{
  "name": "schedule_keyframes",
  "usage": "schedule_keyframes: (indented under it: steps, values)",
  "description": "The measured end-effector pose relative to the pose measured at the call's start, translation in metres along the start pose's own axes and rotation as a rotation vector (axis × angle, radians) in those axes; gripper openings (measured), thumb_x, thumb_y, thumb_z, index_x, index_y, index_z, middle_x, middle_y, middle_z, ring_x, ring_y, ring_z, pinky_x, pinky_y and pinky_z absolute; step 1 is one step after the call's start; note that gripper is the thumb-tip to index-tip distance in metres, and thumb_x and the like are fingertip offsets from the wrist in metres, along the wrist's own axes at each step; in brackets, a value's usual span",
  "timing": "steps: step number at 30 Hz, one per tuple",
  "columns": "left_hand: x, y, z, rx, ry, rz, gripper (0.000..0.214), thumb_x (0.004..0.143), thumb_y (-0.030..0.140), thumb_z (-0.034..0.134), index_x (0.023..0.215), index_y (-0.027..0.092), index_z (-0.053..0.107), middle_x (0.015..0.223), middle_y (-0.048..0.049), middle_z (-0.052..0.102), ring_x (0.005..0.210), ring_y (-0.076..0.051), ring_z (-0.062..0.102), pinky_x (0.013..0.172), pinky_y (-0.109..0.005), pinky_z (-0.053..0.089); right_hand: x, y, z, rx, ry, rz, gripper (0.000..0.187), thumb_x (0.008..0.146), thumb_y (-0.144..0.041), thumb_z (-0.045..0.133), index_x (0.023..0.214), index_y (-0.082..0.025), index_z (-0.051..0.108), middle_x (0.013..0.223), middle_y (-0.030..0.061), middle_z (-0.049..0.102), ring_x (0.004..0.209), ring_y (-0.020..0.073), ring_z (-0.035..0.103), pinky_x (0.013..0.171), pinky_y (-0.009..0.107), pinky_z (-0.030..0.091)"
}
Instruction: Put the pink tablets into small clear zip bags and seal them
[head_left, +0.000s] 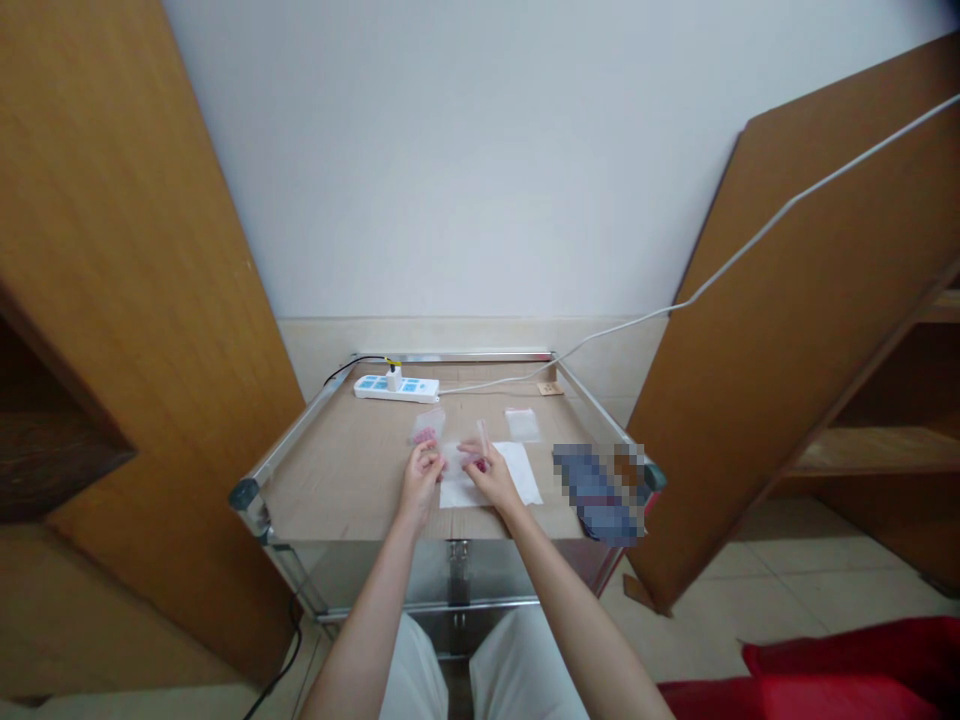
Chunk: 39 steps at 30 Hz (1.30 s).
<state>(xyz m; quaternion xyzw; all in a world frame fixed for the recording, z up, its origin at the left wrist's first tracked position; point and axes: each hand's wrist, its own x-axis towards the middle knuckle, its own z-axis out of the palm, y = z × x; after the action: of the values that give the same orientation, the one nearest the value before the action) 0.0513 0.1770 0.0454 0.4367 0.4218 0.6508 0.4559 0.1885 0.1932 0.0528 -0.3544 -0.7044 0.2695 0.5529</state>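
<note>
Over a white paper sheet (523,474), my right hand (495,482) grips a small clear plastic bag (482,434). Something small and dark red shows at its fingers, partly covered by them. My left hand (422,472) is closed in a pinch just left of the sheet; what its fingertips hold is too small to make out. Beyond the left hand lies another clear bag (429,424) with pink-red pieces inside. A flat stack of clear bags (523,425) rests behind the sheet, to the right.
A white power strip (397,388) with a plug in it lies at the table's back left, its white cable (615,328) running off right. A small tan card (550,389) lies at the back right. A dark blue, partly pixelated item (600,495) sits at the right edge. Wooden boards stand on both sides.
</note>
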Motion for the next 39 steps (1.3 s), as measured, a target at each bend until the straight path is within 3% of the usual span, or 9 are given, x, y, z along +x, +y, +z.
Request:
schedule_keyframes:
  steps: [6,11,20,25,28,32,35,39]
  values:
    - [-0.001,0.000,0.001,0.040,0.020,0.019,0.040,0.063,0.033,0.058,0.097,0.018,0.044,0.058,0.0044,0.051,0.050,-0.006,0.047,0.049,-0.016,0.034,0.002,0.001,-0.005,0.152,0.168,0.217,0.027,0.073,-0.020,0.035,0.084,-0.016,0.059,0.083,0.0056,0.062,0.075,0.0147,0.055,0.068,0.026,0.043]
    - [0.000,0.000,0.002,0.040,0.030,0.023,0.039,0.062,0.031,0.058,0.095,0.017,0.044,0.056,0.0051,0.050,0.048,-0.006,0.046,0.050,-0.017,0.035,0.002,-0.004,-0.007,0.248,0.222,0.260,0.036,0.080,-0.034,0.029,0.078,-0.015,0.059,0.074,0.0062,0.063,0.065,0.0139,0.057,0.063,0.025,0.044]
    - [0.000,-0.004,0.001,0.037,0.066,-0.024,0.037,0.063,0.034,0.057,0.093,0.017,0.043,0.053,0.0045,0.052,0.047,-0.007,0.049,0.048,-0.018,0.036,0.003,-0.003,0.000,0.372,0.241,0.342,0.025,0.070,-0.040,0.050,0.067,-0.016,0.055,0.050,0.0001,0.057,0.044,0.0116,0.052,0.045,0.022,0.041]
    - [0.000,-0.003,0.003,0.039,0.159,-0.034,0.039,0.062,0.039,0.056,0.092,0.019,0.043,0.074,-0.0005,0.056,0.058,-0.009,0.053,0.051,-0.019,0.038,0.002,0.002,0.000,0.388,0.221,0.362,0.027,0.069,-0.040,0.051,0.067,-0.015,0.058,0.046,-0.0014,0.054,0.039,0.0097,0.047,0.040,0.020,0.036]
    - [-0.002,0.003,0.004,0.136,0.258,0.084,0.034,0.066,0.038,0.054,0.093,0.019,0.044,0.089,-0.0047,0.055,0.077,-0.012,0.053,0.064,-0.022,0.041,0.002,0.001,0.000,0.365,0.166,0.339,0.027,0.069,-0.040,0.052,0.069,-0.015,0.062,0.049,-0.0003,0.056,0.041,0.0097,0.048,0.041,0.020,0.036]
    - [-0.009,0.016,0.008,0.473,0.429,0.358,0.025,0.069,0.032,0.051,0.092,0.021,0.045,0.099,-0.0065,0.050,0.097,-0.017,0.045,0.086,-0.032,0.032,0.001,-0.002,-0.001,0.325,0.092,0.260,0.026,0.070,-0.038,0.051,0.066,-0.016,0.065,0.058,0.0027,0.060,0.049,0.0113,0.053,0.048,0.022,0.040]
    - [-0.012,0.027,0.013,0.698,0.308,0.510,0.012,0.069,0.026,0.052,0.079,0.021,0.049,0.099,-0.0064,0.051,0.100,-0.020,0.043,0.090,-0.036,0.027,0.001,-0.001,0.000,0.327,0.068,0.232,0.023,0.070,-0.036,0.052,0.071,-0.017,0.066,0.059,0.0021,0.060,0.051,0.0114,0.053,0.051,0.023,0.041]
    - [-0.008,0.035,0.022,0.889,0.063,0.569,0.005,0.067,0.025,0.053,0.065,0.021,0.052,0.105,-0.0064,0.050,0.102,-0.023,0.040,0.090,-0.038,0.025,0.001,0.006,0.003,0.404,0.055,0.268,0.027,0.067,-0.035,0.056,0.088,-0.019,0.063,0.067,0.0020,0.063,0.054,0.0121,0.055,0.054,0.025,0.044]
